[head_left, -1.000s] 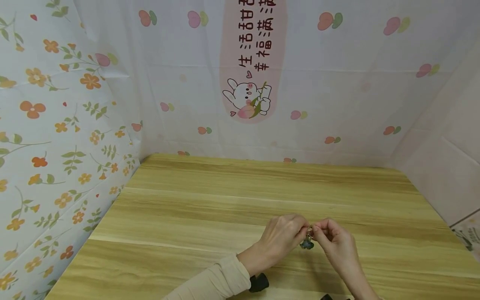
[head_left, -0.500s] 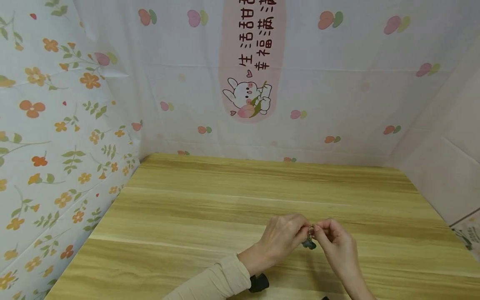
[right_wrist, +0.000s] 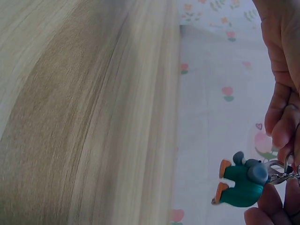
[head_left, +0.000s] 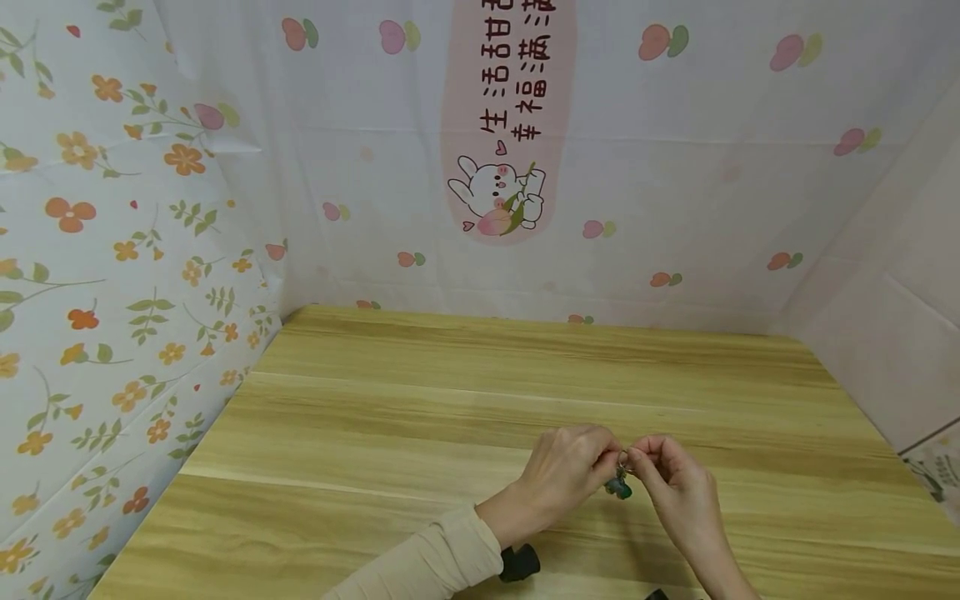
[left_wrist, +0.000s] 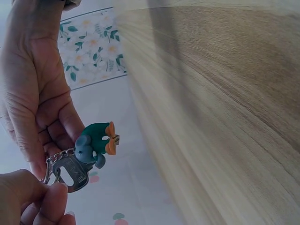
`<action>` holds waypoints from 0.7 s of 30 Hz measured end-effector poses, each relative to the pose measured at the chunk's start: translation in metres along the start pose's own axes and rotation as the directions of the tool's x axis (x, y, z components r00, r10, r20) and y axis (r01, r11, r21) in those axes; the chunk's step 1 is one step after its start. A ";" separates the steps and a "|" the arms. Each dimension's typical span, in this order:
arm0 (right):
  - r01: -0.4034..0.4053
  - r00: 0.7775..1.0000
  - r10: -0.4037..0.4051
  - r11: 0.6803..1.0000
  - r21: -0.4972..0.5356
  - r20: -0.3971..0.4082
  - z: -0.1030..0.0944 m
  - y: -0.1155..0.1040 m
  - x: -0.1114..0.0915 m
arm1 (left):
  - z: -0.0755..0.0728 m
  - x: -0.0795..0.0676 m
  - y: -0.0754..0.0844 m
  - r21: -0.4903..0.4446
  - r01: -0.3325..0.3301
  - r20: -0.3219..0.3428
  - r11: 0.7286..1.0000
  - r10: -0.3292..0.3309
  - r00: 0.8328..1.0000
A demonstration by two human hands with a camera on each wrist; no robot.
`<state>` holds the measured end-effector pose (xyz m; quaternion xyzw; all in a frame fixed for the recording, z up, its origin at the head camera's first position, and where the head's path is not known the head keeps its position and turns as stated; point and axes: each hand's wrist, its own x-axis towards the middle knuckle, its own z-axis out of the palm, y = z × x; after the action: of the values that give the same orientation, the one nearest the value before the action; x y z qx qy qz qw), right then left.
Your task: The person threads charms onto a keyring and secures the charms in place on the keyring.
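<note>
A metal key ring (left_wrist: 57, 174) is pinched between both hands, low over the right half of the wooden table. My left hand (head_left: 573, 465) grips it from the left, with the back of the hand towards the head view. On its other side, thumb and fingertips of my right hand (head_left: 678, 483) pinch the ring. From the ring hang a grey key (left_wrist: 74, 173) and, on a short chain, a small figure charm (right_wrist: 243, 183) with grey head, round ears, green body and orange feet. Fingertips hide part of the ring.
The wooden table (head_left: 420, 392) stretches to a patterned cloth wall (head_left: 360, 183) at the back. More cloth (head_left: 150, 292) with orange flowers hangs along the left side. A black object (head_left: 520, 563) sits beside the left cuff, and another dark piece (head_left: 657, 595) shows at the bottom edge.
Both hands stay nearly in place, still pinching the key ring. The ring has shifted very slightly between the fingertips, and the figure charm below has swung and turned a little to the right.
</note>
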<state>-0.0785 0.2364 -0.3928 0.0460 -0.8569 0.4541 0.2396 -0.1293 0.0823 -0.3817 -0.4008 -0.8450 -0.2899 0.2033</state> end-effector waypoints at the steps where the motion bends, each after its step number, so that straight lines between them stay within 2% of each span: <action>1: 0.000 1.000 0.000 1.000 0.003 0.004 0.000 0.000 0.000 | 0.000 0.000 0.000 -0.002 0.002 0.004 1.000 -0.002 1.000; 10: -0.044 0.997 0.038 0.996 0.084 0.073 -0.001 0.003 0.000 | 0.000 0.000 0.000 0.017 0.003 0.010 1.000 -0.003 1.000; 21: -0.131 0.985 0.127 0.991 0.026 0.120 -0.002 0.002 0.003 | 0.003 0.000 -0.001 0.031 -0.004 -0.010 1.000 0.004 1.000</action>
<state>-0.0810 0.2401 -0.3919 0.0212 -0.8630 0.4794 0.1579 -0.1308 0.0832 -0.3840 -0.3979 -0.8475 -0.2784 0.2141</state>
